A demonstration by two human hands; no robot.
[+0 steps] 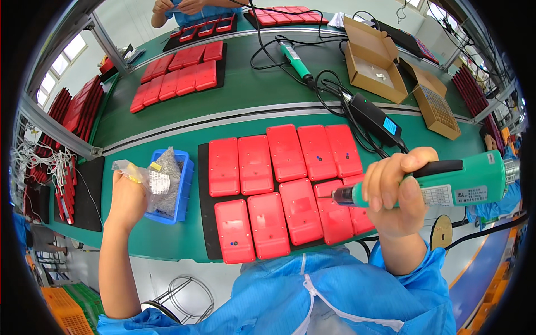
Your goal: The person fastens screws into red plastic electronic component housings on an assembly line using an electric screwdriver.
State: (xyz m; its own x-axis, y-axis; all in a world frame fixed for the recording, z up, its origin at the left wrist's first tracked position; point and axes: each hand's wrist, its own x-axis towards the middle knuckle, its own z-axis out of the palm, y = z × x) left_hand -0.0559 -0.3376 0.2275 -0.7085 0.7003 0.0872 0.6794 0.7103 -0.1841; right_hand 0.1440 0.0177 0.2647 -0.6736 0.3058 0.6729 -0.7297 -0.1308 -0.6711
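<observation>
My right hand (397, 192) is wrapped around a green electric screwdriver (474, 181), held up over the right end of the red casings with its bit pointing left. Ten or so would be a count, so: several red plastic casings (255, 164) lie in two rows on a black mat (209, 223), with small screw holes in their faces. On the left, my left hand (129, 195) is closed on the top edge of a clear plastic bag (166, 181) of small grey metal parts, probably screws. That bag stands in a blue bin (183, 195). My left fingertips are partly hidden.
Beyond a metal rail, more red casings (187, 78) lie on the green bench. A second electric screwdriver (296, 60), a black controller box (375, 120), cables and open cardboard boxes (373, 64) stand further right. A co-worker's hands (178, 6) are at the far side.
</observation>
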